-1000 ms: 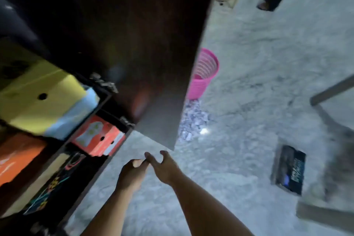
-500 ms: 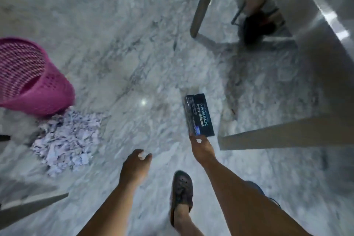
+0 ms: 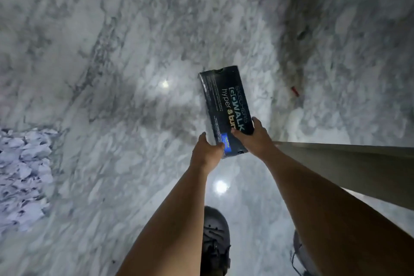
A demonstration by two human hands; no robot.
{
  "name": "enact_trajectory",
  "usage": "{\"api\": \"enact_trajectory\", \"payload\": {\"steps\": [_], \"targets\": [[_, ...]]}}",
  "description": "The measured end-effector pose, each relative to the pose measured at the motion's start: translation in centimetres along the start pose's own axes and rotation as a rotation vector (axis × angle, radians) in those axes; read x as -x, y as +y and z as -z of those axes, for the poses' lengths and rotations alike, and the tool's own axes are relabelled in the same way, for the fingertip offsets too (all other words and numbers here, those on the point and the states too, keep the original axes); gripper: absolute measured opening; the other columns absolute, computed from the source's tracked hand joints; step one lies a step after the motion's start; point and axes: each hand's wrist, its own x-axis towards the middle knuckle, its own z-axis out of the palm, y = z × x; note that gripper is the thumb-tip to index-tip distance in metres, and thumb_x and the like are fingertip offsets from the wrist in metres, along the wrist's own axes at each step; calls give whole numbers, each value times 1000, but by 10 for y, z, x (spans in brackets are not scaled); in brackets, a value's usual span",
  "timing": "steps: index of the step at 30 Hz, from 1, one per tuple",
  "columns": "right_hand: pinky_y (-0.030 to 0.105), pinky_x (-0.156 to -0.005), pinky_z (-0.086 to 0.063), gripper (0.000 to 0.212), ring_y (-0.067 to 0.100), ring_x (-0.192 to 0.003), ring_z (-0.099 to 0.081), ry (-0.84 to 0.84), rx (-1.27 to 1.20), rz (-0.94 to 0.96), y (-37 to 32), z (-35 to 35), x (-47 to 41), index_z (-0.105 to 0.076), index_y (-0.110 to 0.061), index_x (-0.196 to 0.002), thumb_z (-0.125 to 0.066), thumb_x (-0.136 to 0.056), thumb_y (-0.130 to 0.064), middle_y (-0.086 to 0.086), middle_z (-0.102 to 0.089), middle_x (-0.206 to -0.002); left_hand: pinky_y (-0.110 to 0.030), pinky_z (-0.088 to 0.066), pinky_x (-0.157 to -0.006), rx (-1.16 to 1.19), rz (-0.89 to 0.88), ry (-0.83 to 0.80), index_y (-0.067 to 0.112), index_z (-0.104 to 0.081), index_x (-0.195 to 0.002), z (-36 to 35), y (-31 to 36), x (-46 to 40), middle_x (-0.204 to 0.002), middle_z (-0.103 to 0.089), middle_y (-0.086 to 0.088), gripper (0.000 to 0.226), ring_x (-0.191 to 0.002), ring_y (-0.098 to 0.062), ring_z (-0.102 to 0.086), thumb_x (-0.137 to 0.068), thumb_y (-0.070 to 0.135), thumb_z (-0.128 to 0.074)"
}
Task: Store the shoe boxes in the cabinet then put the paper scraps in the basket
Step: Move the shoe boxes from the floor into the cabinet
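Both hands on the shoe box, gripping its near end. Left hand cups the near left corner, fingers wrapped under the edge, thumb on the side. Right hand clamps the near right edge, thumb on the printed top, fingers curled round the side. Neither hand is spread; both are closed on the box.

Box runs lengthwise away from the hands, printed face up, far end out over the floor. Can't tell if the far end touches the floor or is already off it. A grip at one short end suggests a tip-up and lift rather than a flat carry; two hands are there to stop the long box swinging.

Paper scraps are heaped on the floor well left of the left hand, untouched. That makes sense, since boxes go first. Cabinet and basket are not in view.

A grey beam sits just beside the right forearm, looks like furniture, can't say what. Likely a snag point when the box comes back.

One shoe is planted below the hands, between the forearms.
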Motion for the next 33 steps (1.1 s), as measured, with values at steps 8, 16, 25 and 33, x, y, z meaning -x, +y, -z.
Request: {"api": "enact_trajectory", "payload": {"steps": [8,16,25,33], "targets": [[38,-85,-59,48,11,-113,-67,-140,-356,1,36,-42,50,-51,-42,-141,-65,-98,-28,-12,-68,-126,-46,-56,-97,206,-51,60,35,-63,-117,3,-68,1,-111,-74,5,32,-103,-21,-71,-98,11,-55],[33,-106,-51,49,10,-123,-64,-101,-246,140,15,-60,186,-56,-21,-145,-66,-96,-19,-4,-69,-133,-38,-53,-96,267,0,177,25,-62,-129,37,-116,137,-113,-71,10,37,-105,-16,-68,-97,7,-56],[33,-93,-56,54,13,-106,-70,-246,-55,248,-37,-64,387,-54,-39,-145,-66,-93,-27,-7,-74,-116,-18,-53,-74,436,-36,324,31,-61,-130,114,-150,367,-104,-68,13,41,-82,-3,-65,-99,6,-50],[40,-92,-59,59,23,-101,-73,-498,192,397,-42,-95,652,-51,-51,-142,-72,-89,-35,-5,-76,-112,-42,-60,-89,727,-31,571,68,-62,-93,137,-276,648,-99,-73,23,43,-88,-4,-71,-81,29,-52]]}}
